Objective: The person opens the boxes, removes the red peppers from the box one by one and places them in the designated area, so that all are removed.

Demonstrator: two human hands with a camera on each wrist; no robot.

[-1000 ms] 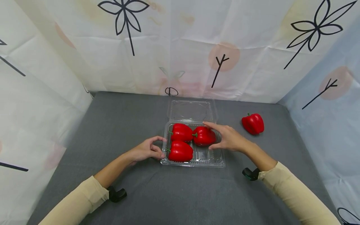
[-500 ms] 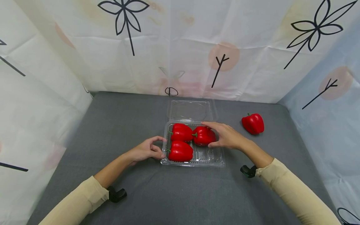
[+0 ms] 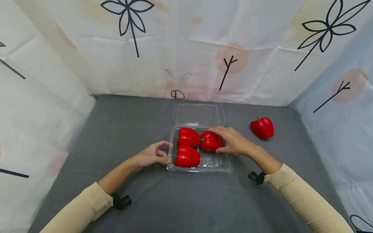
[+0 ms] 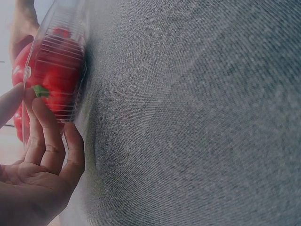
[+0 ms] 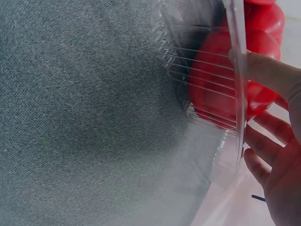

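Three red bell peppers lie in a clear plastic clamshell container (image 3: pixel 217 166): a back left pepper (image 3: pixel 187 137), a front left pepper (image 3: pixel 187 156) and a right pepper (image 3: pixel 210 141). My right hand (image 3: pixel 234 141) holds the right pepper, thumb on its near side and fingers over its far side. The right wrist view shows that pepper (image 5: pixel 214 80) through the ribbed wall. With thumb and fingers, my left hand (image 3: pixel 152 154) pinches the container's left rim; in the left wrist view the fingers (image 4: pixel 49 136) lie along the outside of the wall.
Another red bell pepper (image 3: pixel 262 128) lies on the grey cloth-covered table (image 3: pixel 131 116), right of the container. The container's lid (image 3: pixel 199 114) is folded back toward the patterned curtain (image 3: pixel 198 64). Front right of the container's base, no pepper lies.
My right hand has moved slightly left, and its fingers and thumb have closed in around the right pepper. The left hand, the container and the other peppers have stayed put.
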